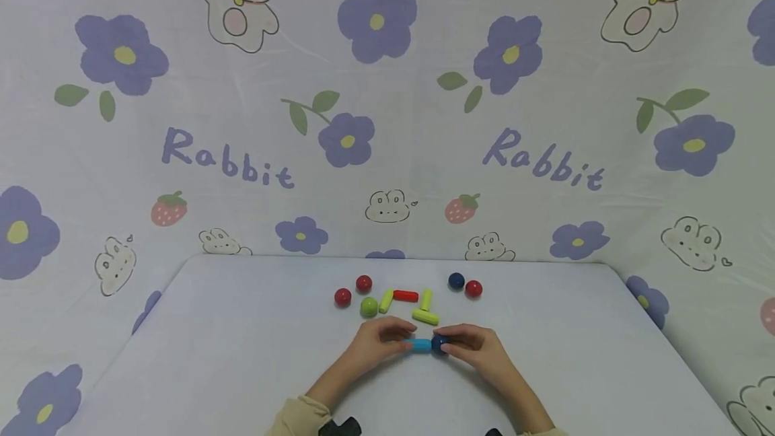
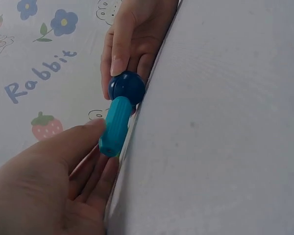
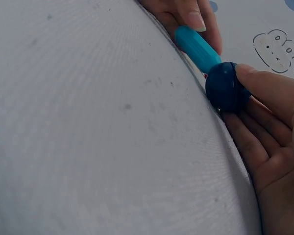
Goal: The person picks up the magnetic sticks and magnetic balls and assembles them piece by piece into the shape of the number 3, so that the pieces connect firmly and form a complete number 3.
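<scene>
A light blue rod [image 1: 420, 344] and a dark blue ball [image 1: 440, 344] meet end to end between the two hands, near the middle of the table. My left hand [image 1: 378, 342] pinches the rod by its left end; in the left wrist view the thumb lies along the ribbed side of the rod [image 2: 114, 127]. On the other side, my right hand [image 1: 478, 348] holds the ball between thumb and fingers. The right wrist view shows the ball [image 3: 228, 87] touching one end of the rod [image 3: 198, 49].
Beyond the hands lie a red rod [image 1: 406, 296], several yellow-green rods [image 1: 426, 317] and a green ball [image 1: 368, 307]. Two red balls [image 1: 342, 297] are to the left. Another dark blue ball [image 1: 457, 280] and a red ball [image 1: 473, 288] sit at the back right of the white table [image 1: 230, 342].
</scene>
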### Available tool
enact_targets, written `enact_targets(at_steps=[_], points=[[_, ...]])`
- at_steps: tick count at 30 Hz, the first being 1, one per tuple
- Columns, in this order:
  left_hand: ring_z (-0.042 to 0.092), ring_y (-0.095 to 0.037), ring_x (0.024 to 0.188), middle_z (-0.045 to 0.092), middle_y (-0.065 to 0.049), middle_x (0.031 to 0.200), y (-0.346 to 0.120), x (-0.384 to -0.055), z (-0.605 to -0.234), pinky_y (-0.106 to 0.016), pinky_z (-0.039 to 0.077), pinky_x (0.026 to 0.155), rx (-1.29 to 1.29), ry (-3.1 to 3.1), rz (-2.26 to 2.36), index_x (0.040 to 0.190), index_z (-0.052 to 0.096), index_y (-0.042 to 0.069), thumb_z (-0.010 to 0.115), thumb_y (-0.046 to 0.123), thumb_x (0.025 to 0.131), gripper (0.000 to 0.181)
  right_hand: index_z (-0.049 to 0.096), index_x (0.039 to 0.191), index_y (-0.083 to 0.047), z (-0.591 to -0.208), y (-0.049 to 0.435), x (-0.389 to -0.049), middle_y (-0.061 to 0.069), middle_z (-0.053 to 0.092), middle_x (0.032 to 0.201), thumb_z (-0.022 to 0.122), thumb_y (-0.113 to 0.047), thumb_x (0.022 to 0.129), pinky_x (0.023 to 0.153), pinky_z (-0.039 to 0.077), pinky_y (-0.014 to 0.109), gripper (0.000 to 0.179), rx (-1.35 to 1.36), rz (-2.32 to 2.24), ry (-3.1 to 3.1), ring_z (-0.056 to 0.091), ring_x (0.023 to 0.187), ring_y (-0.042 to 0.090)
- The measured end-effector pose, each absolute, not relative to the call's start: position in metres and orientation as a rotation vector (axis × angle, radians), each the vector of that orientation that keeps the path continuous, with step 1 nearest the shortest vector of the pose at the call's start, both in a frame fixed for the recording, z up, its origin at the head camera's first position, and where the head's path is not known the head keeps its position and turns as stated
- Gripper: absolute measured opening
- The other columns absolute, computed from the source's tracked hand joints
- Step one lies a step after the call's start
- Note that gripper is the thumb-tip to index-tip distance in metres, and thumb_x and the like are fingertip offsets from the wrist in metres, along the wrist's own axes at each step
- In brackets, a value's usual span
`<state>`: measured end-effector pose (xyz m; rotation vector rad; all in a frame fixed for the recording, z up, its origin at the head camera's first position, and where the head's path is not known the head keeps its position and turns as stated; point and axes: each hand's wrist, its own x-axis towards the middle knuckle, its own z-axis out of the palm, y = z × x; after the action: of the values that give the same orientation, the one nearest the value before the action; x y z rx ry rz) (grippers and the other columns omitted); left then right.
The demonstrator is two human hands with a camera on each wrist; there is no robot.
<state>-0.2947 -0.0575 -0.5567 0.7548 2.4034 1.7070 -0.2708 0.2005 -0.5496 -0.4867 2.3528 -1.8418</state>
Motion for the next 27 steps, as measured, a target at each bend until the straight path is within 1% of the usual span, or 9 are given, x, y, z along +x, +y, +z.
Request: enact_targets(at_steps=[5, 6, 10, 14, 16, 19, 23, 26, 27], points=[[0.065, -0.014, 0.111, 0.069, 0.003, 0.121, -0.060, -0.292, -0.551, -0.024, 0.053, 0.096, 0.674, 2.528, 1.847, 0.123, 0.065, 0.021, 0.072, 0.023, 0.088, 0.035, 0.069, 0.117, -0.007, -0.549, 0.199, -0.271, 0.014, 0.068, 0.123, 0.076, -0.022, 0.084, 0.093, 0.052, 0.015, 0.037, -0.476, -1.839, 2.359, 0.066, 0.108, 0.002], [0.064, -0.015, 0.113, 0.068, 0.003, 0.122, -0.061, -0.291, -0.549, -0.026, 0.053, 0.098, 0.658, 2.545, 1.882, 0.124, 0.065, 0.020, 0.072, 0.023, 0.089, 0.036, 0.069, 0.117, -0.007, -0.549, 0.199, -0.270, 0.014, 0.069, 0.123, 0.076, -0.022, 0.084, 0.093, 0.052, 0.016, 0.037, -0.467, -1.836, 2.362, 0.066, 0.108, 0.003], [0.062, -0.018, 0.117, 0.067, 0.000, 0.125, -0.062, -0.290, -0.544, -0.037, 0.052, 0.100, 0.607, 2.617, 2.036, 0.126, 0.063, 0.013, 0.072, 0.015, 0.088, 0.039, 0.069, 0.116, -0.008, -0.548, 0.199, -0.270, 0.013, 0.069, 0.122, 0.076, -0.022, 0.084, 0.093, 0.053, 0.017, 0.036, -0.443, -1.831, 2.371, 0.066, 0.108, 0.003], [0.063, -0.025, 0.115, 0.067, -0.008, 0.124, -0.063, -0.291, -0.539, -0.044, 0.052, 0.097, 0.585, 2.711, 2.216, 0.123, 0.064, 0.007, 0.073, 0.003, 0.084, 0.040, 0.069, 0.116, -0.007, -0.547, 0.199, -0.269, 0.014, 0.069, 0.122, 0.077, -0.021, 0.083, 0.093, 0.053, 0.018, 0.036, -0.448, -1.846, 2.366, 0.067, 0.108, 0.003], [0.064, -0.026, 0.114, 0.068, -0.010, 0.123, -0.064, -0.291, -0.537, -0.044, 0.052, 0.097, 0.559, 2.770, 2.269, 0.121, 0.065, 0.006, 0.073, -0.001, 0.083, 0.040, 0.069, 0.116, -0.007, -0.548, 0.199, -0.269, 0.014, 0.069, 0.122, 0.077, -0.020, 0.083, 0.093, 0.053, 0.018, 0.036, -0.456, -1.850, 2.365, 0.066, 0.108, 0.003], [0.063, -0.029, 0.116, 0.067, -0.013, 0.123, -0.064, -0.288, -0.532, -0.043, 0.050, 0.100, 0.487, 2.858, 2.291, 0.122, 0.064, 0.005, 0.074, -0.002, 0.082, 0.042, 0.069, 0.116, -0.007, -0.548, 0.199, -0.269, 0.014, 0.068, 0.122, 0.077, -0.020, 0.083, 0.093, 0.053, 0.018, 0.036, -0.463, -1.849, 2.368, 0.066, 0.108, 0.003], [0.061, -0.027, 0.119, 0.066, -0.013, 0.123, -0.066, -0.289, -0.534, -0.033, 0.046, 0.107, 0.398, 2.932, 2.258, 0.125, 0.063, 0.005, 0.075, -0.001, 0.081, 0.046, 0.069, 0.116, -0.007, -0.548, 0.198, -0.269, 0.014, 0.069, 0.122, 0.077, -0.021, 0.083, 0.093, 0.053, 0.018, 0.036, -0.450, -1.846, 2.369, 0.066, 0.107, 0.002], [0.059, -0.024, 0.122, 0.066, -0.011, 0.125, -0.068, -0.293, -0.539, -0.026, 0.044, 0.108, 0.369, 2.940, 2.246, 0.127, 0.063, 0.006, 0.076, 0.000, 0.080, 0.048, 0.069, 0.116, -0.007, -0.548, 0.199, -0.269, 0.014, 0.068, 0.122, 0.077, -0.021, 0.083, 0.093, 0.053, 0.018, 0.036, -0.448, -1.848, 2.367, 0.066, 0.107, 0.002], [0.059, -0.023, 0.123, 0.066, -0.010, 0.126, -0.068, -0.294, -0.539, -0.027, 0.044, 0.108, 0.355, 2.944, 2.236, 0.127, 0.062, 0.006, 0.076, 0.000, 0.080, 0.049, 0.069, 0.116, -0.007, -0.548, 0.199, -0.269, 0.014, 0.068, 0.122, 0.077, -0.021, 0.083, 0.093, 0.053, 0.018, 0.036, -0.450, -1.849, 2.367, 0.066, 0.108, 0.002]])
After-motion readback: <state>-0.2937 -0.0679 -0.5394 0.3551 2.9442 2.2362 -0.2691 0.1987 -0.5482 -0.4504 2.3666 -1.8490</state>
